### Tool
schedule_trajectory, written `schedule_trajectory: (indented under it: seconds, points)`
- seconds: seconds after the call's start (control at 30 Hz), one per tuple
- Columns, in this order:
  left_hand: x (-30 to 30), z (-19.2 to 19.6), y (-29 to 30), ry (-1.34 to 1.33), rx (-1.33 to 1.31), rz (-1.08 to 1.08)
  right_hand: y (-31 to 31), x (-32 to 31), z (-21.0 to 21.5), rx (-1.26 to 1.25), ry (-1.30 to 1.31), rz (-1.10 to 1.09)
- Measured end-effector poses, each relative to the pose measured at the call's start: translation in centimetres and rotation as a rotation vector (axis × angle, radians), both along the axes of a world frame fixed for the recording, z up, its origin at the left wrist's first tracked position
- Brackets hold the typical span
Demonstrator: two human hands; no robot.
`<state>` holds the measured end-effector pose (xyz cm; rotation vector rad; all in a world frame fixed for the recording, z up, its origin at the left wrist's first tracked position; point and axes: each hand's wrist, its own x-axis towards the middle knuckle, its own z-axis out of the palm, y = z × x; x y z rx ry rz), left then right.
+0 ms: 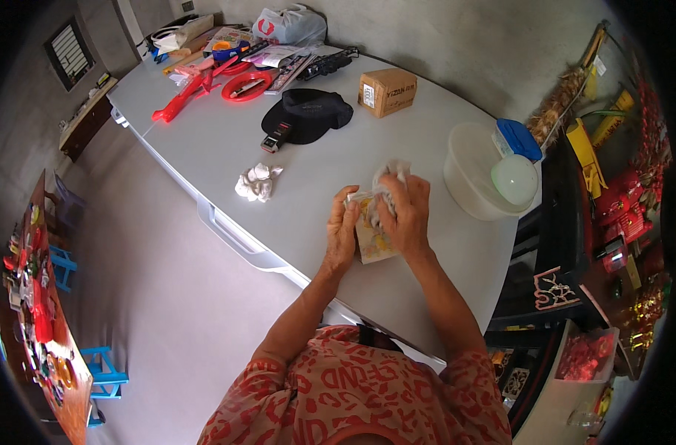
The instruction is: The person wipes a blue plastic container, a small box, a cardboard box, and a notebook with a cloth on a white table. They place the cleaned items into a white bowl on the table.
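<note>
My left hand grips the left edge of a small flat printed packet held over the white table. My right hand lies over the packet's top and clutches a crumpled white cloth against it. Both hands touch the packet. A second crumpled white cloth lies on the table to the left of my hands.
A black cap with a small dark device, a brown cardboard box, red plastic toys and a plastic bag sit farther back. A white tub with lids stands at right. Shelves of goods stand at far right; blue stools at left.
</note>
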<state>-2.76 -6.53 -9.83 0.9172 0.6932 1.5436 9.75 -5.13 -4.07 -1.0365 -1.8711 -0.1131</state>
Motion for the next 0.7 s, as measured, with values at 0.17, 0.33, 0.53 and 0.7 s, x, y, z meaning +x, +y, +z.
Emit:
schedule_trajectory:
  seconds: [0.17, 0.33, 0.53, 0.7]
  points:
    - [-0.1, -0.2, 0.3, -0.17, -0.027, 0.047, -5.3, 1.8, -2.2, -0.049, -0.138, 0.292]
    - [-1.8, -0.2, 0.4, -0.496, -0.161, -0.038, -8.3, 3.1, 0.2, -0.19, -0.003, 0.597]
    - [-2.7, 0.2, -1.0, -0.688, -0.236, -0.285, -6.9, 1.3, 2.9, -0.098, 0.133, 0.547]
    - [-3.7, -0.1, -2.1, -0.759, -0.225, -0.354, -4.8, -0.7, 4.2, -0.05, 0.034, 0.643]
